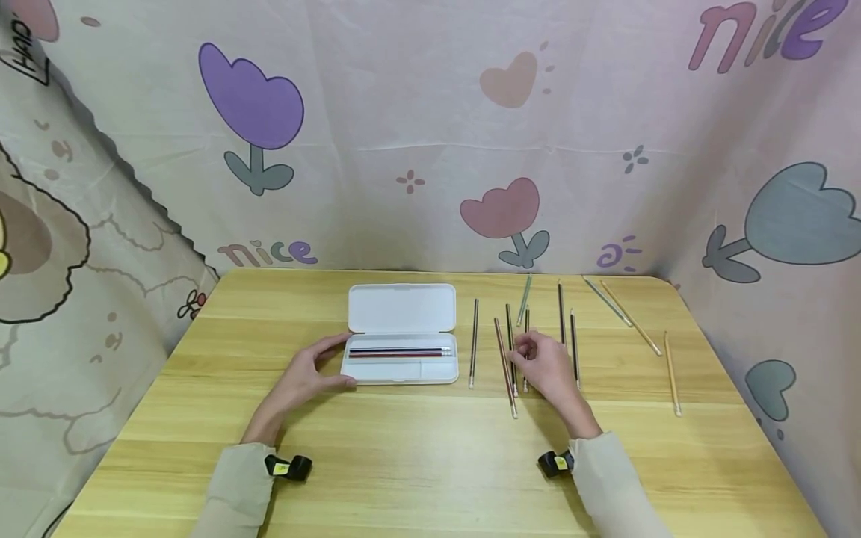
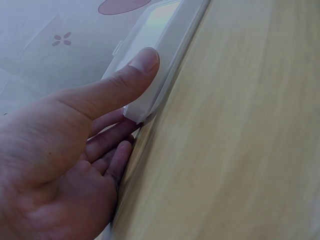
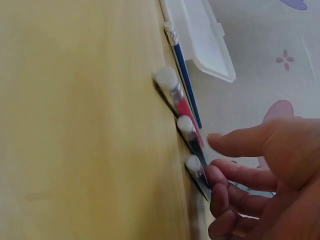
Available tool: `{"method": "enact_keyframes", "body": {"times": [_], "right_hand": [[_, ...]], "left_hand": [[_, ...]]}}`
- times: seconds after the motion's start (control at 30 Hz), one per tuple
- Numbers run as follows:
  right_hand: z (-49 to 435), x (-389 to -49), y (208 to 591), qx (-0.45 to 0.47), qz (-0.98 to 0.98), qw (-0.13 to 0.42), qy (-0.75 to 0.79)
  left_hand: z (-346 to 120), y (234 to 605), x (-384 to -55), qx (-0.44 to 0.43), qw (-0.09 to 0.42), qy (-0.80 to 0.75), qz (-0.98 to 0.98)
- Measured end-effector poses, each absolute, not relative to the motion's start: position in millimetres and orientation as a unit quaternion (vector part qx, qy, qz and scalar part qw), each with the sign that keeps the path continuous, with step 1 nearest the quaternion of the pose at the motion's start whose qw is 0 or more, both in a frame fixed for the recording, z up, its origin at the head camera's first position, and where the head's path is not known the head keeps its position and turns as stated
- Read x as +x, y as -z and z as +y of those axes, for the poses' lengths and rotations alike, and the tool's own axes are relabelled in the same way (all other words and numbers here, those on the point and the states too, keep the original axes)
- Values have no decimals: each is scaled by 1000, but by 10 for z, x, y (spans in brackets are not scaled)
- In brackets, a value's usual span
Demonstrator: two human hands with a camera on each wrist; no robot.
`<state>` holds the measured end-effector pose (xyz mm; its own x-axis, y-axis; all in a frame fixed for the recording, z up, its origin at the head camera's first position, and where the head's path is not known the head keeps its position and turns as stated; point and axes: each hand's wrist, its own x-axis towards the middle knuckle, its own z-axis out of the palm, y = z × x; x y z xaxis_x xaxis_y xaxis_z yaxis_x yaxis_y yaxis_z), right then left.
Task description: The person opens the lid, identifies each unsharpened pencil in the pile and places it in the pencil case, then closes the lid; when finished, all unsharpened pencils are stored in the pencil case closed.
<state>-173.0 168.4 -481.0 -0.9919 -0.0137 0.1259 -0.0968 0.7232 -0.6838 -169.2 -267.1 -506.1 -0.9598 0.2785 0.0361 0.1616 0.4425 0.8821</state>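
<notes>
A white pencil case (image 1: 402,308) lies with its lid folded back on the table. Dark and reddish pencils (image 1: 397,353) rest lengthwise in its tray. My left hand (image 1: 306,373) grips the case's left end; in the left wrist view the thumb (image 2: 145,60) lies along its side wall and the fingers reach behind the corner. My right hand (image 1: 543,365) is over a group of pencils, its thumb and index finger apart near a dark pencil (image 1: 510,329). Just left of that lies a red pencil (image 1: 504,366). The right wrist view shows white eraser ends (image 3: 166,77) near the fingertips.
A blue pencil (image 1: 474,344) lies between the case and the right hand. Behind and beyond that hand are green pencils (image 1: 525,299) and black pencils (image 1: 561,310). Yellow pencils (image 1: 673,373) lie far right. A patterned cloth (image 1: 403,149) hangs along the table's back edge.
</notes>
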Motion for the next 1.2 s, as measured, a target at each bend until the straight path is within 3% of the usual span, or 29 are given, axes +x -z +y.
{"method": "enact_keyframes", "body": {"times": [0.43, 1.2], "right_hand": [[1648, -1687, 4801, 17, -939, 35, -341], [1654, -1659, 4738, 25, -940, 57, -336]], "left_hand": [[-2664, 5039, -1707, 131, 56, -504, 852], [-2683, 5061, -1693, 133, 51, -495, 857]]}}
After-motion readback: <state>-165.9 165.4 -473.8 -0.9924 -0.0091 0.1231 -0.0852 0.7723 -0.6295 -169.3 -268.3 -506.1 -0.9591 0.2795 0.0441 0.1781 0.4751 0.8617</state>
